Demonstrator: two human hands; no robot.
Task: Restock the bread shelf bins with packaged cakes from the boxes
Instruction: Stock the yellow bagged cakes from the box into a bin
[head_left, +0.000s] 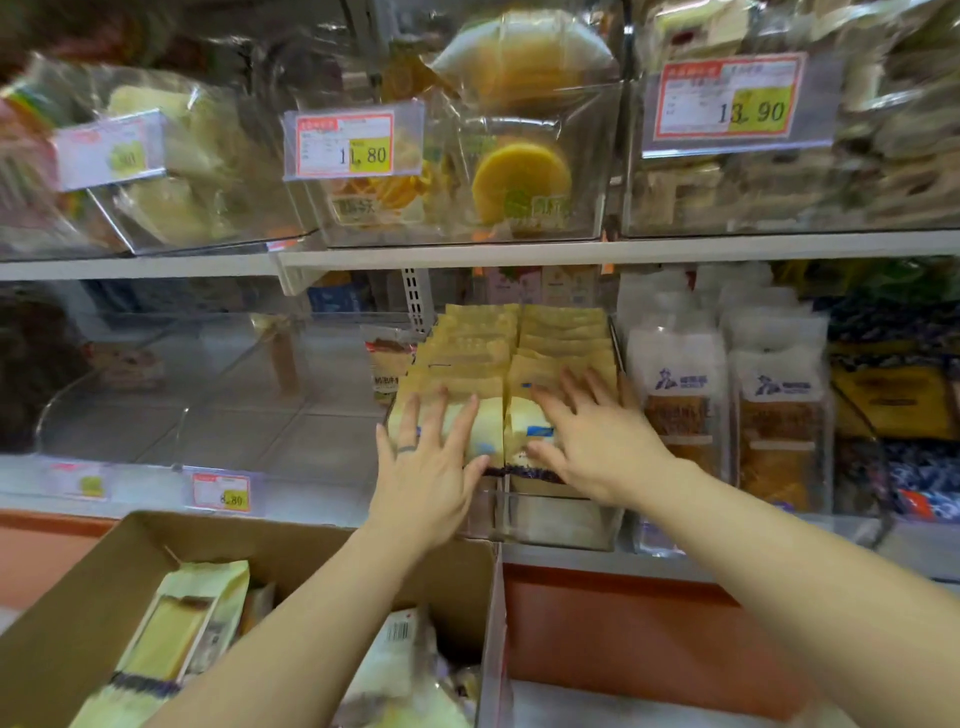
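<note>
The left hand (426, 467) and right hand (592, 441) press flat, fingers spread, on the front cakes (491, 421) in the bin (550, 519). Neither grasps anything

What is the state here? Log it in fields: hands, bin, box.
left hand: fingers spread, pressing the left front pack
right hand: fingers spread, pressing the right front pack
bin: clear, holds two rows of upright packaged cakes
box: cardboard, open, in front below the shelf, holds spare packs
</note>
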